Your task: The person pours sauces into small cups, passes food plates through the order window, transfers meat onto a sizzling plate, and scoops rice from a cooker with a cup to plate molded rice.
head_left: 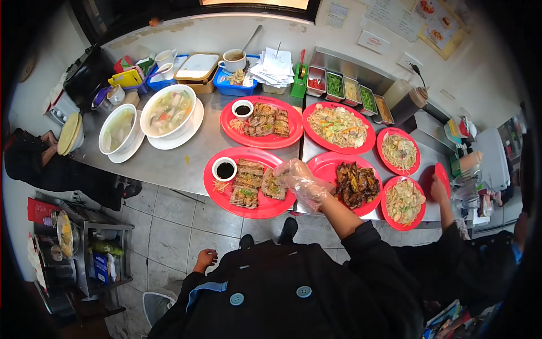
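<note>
My right hand (307,185), in a clear plastic glove, is over the right edge of a red oval plate (252,156). Its fingers are drawn together beside a piece of garnished meat (273,186); what they hold, if anything, is hidden. Rows of sliced meat (247,182) and a white cup of dark sauce (224,169) share that plate. Just right of the hand, another red plate (323,163) carries dark browned pieces (357,185). My left hand (207,259) hangs low at my side, bare, loosely curled and holding nothing.
Behind stand a second meat plate (228,127), a noodle plate (370,146) and two soup bowls (145,117). Smaller noodle plates (416,169) sit at right, near another person's hand (438,189) on a red plate (442,176). Garnish tins (335,85) line the wall. Someone stands at left (34,169).
</note>
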The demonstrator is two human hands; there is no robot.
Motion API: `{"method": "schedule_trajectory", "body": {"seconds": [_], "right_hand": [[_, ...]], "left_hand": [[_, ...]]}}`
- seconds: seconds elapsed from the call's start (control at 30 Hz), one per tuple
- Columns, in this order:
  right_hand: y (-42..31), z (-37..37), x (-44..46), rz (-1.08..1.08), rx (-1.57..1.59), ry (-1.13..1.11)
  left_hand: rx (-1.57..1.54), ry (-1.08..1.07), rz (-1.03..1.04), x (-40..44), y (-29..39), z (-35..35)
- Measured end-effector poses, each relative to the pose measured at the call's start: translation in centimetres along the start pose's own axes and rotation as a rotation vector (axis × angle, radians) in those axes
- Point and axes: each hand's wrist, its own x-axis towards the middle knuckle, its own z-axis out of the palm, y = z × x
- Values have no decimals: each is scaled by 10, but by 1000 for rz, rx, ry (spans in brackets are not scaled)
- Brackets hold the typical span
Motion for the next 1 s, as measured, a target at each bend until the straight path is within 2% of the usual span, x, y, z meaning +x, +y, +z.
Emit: {"method": "schedule_trajectory", "body": {"seconds": [0.03,0.07,0.1,0.13,0.17,0.2,0.23,0.3,0.33,0.37,0.4,0.47,0.5,0.53,0.57,0.63,0.77,0.83,0.87,0.93,0.97,1.0], "right_hand": [[3,2,10,61,156,15],[7,-3,18,54,153,16],[3,-12,26,-70,171,-40],[0,-23,35,-193,187,-100],[1,-31,46,-159,276,-330],[4,-27,49,-162,277,-338],[10,-19,49,-58,309,-397],[24,-6,49,238,601,-436],[41,-8,71,226,596,-438],[64,-12,102,-84,557,-529],[61,-22,123,-265,533,-582],[53,-42,167,-628,523,-665],[52,-62,188,-242,1041,-835],[50,-72,197,-43,1286,-916],[48,-81,206,179,1527,-961],[42,-86,209,-371,414,-61],[11,-145,179,-410,571,17],[-8,-165,162,-426,682,27],[-19,-175,157,-437,737,28],[-19,-227,142,-768,605,268],[-5,-262,148,-712,621,412],[10,-299,156,-652,634,554]], "left_hand": [[-9,0,8,-2,1,-2],[11,16,11,-7,-1,-3],[8,22,16,-11,-2,-5],[4,29,20,-14,-8,-5],[-11,18,25,-16,-13,-6],[-15,25,24,-19,-16,-6],[-29,51,5,-23,-18,-5],[-38,125,-40,-32,-16,0],[-97,132,-42,-33,-20,3],[-135,110,16,-35,-25,5],[-172,87,74,-38,-30,9],[-8,174,115,-31,-48,20],[105,236,100,-14,-73,28],[220,298,87,6,-96,37],[200,282,61,16,-109,44],[179,235,57,23,-99,48],[143,182,230,36,-67,41],[114,175,88,35,-54,35],[125,176,97,35,-48,28],[192,94,18,28,-28,14],[349,202,-17,29,-28,9],[381,244,-26,23,-18,5]]}}
